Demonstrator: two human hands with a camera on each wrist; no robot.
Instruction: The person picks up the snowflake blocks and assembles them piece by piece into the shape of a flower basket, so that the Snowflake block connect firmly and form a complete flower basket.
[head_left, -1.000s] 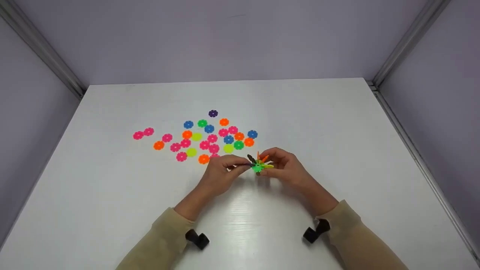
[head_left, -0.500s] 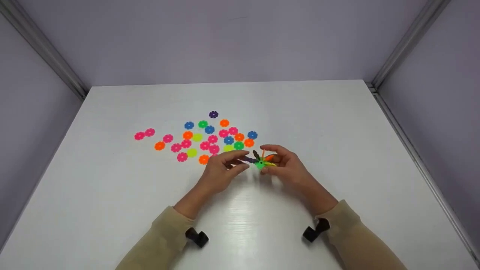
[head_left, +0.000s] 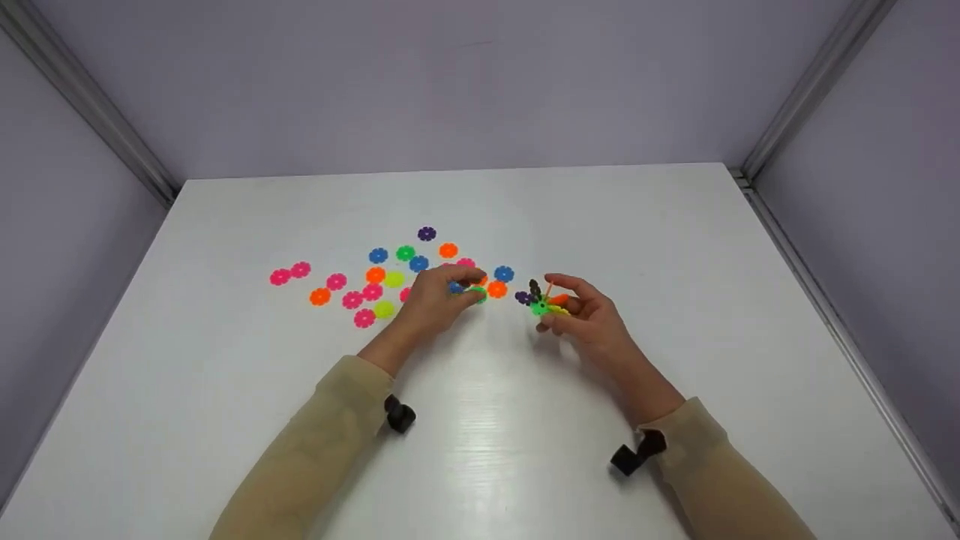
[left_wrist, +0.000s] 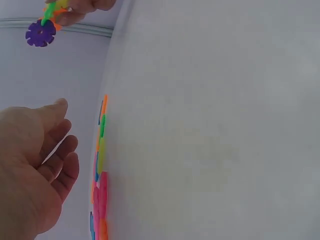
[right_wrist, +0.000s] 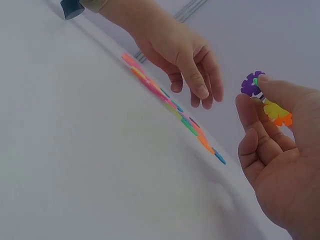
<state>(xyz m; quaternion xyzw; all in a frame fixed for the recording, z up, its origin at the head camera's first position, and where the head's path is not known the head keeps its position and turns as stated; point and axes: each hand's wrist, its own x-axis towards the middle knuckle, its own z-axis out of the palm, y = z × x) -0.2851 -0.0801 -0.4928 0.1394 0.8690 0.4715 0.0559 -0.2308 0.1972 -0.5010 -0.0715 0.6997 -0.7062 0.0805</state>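
Note:
My right hand (head_left: 596,321) pinches a cluster of interlocking snowflake discs (head_left: 538,307) above the table. A green disc sits at its centre, with purple, dark brown, orange and yellow discs slotted round it. In the right wrist view the thumb presses near the purple disc (right_wrist: 251,84), while fingers support the cluster from below. My left hand (head_left: 435,300) hovers over the right part of the loose discs, apart from the cluster. Nothing shows between its loosely bent fingers in the left wrist view, where the hand (left_wrist: 30,170) is above the discs. A green disc (head_left: 481,295) lies partly under its thumb.
Loose snowflake discs in pink, orange, blue, yellow, green and purple lie flat on the white table (head_left: 480,420), left of centre. A purple disc (head_left: 427,234) lies farthest back; two pink discs (head_left: 290,273) lie at the far left. Pale walls enclose the table.
My left hand has let go of the cluster's purple disc and moved left and away from me, over the loose discs. My right hand has carried the cluster slightly right and away from me.

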